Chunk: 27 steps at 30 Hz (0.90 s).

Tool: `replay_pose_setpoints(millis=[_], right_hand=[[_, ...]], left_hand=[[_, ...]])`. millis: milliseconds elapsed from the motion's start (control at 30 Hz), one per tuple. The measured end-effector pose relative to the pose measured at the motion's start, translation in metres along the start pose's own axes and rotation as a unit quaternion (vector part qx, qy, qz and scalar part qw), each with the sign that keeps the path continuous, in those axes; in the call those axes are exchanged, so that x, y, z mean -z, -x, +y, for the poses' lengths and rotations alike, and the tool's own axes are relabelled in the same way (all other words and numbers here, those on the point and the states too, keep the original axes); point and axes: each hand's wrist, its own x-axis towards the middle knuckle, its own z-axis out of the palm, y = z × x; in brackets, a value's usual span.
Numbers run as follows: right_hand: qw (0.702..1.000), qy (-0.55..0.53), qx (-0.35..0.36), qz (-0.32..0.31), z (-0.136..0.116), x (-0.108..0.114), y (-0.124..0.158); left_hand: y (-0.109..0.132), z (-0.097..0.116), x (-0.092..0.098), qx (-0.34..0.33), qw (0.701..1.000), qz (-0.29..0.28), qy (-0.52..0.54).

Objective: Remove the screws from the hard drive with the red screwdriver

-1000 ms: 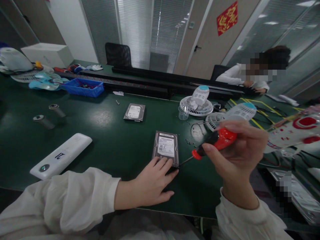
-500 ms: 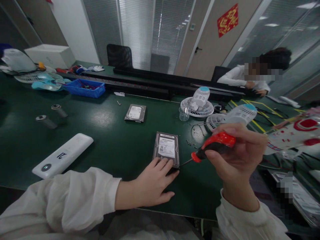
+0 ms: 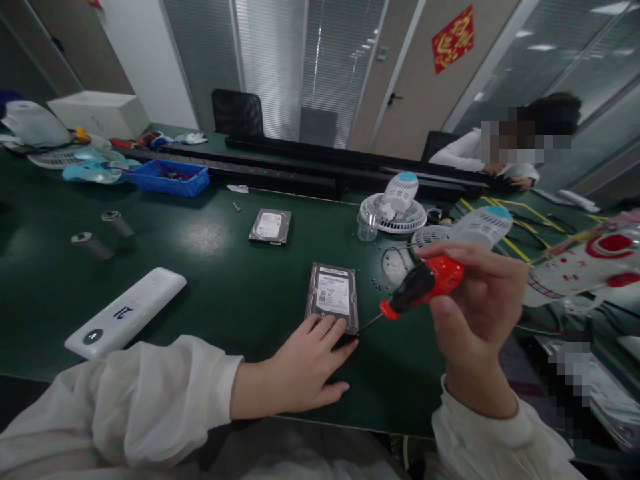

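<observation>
A hard drive (image 3: pixel 334 292) with a white label lies flat on the green table in front of me. Across its near end rest the outstretched fingers of my left hand (image 3: pixel 313 360), pressing from above with the thumb apart; that end is partly hidden. My right hand (image 3: pixel 480 300) grips a screwdriver (image 3: pixel 420 287) by its red and black handle. The shaft slants down to the left, and its tip meets the drive's near right corner. I cannot make out a screw there. Several small screws (image 3: pixel 381 285) are scattered to the right of the drive.
Farther back lies a second hard drive (image 3: pixel 271 226). A white power bank (image 3: pixel 127 312) and two metal cylinders (image 3: pixel 93 246) are at left, with a blue tray (image 3: pixel 170 177) behind. White fans (image 3: pixel 400 200) and a clear cup (image 3: pixel 368 226) stand right. Another person (image 3: pixel 465 150) sits across.
The screwdriver's handle has shifted slightly left, and the fingers and thumb of my right hand have moved on it. My left hand and the hard drive stay in place.
</observation>
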Motion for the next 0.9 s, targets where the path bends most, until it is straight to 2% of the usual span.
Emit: replay_pose_setpoints(millis=[133, 400, 633, 767, 900], right_hand=[[0.999, -0.026, -0.029, -0.011, -0.0034, -0.0032, 0.0025], [1.000, 0.012, -0.015, -0.022, -0.0076, -0.0073, -0.0008], [0.994, 0.106, 0.013, -0.025, -0.0037, -0.0016, 0.0008], [0.997, 0.065, -0.042, -0.024, -0.0087, -0.0039, 0.0004], [0.997, 0.007, -0.081, 0.004, -0.0101, -0.0056, 0.0035]], left_hand=[[0.0006, 0.0004, -0.0011, 0.001, 1.000, 0.000, 0.002], [-0.0012, -0.0009, -0.0010, -0.001, 1.000, 0.003, 0.000], [-0.0004, -0.0008, -0.0024, -0.002, 1.000, 0.014, -0.003], [0.0000, -0.0009, -0.0037, -0.001, 1.000, 0.014, -0.006], [-0.0003, -0.0012, -0.0038, -0.004, 1.000, 0.016, -0.009]])
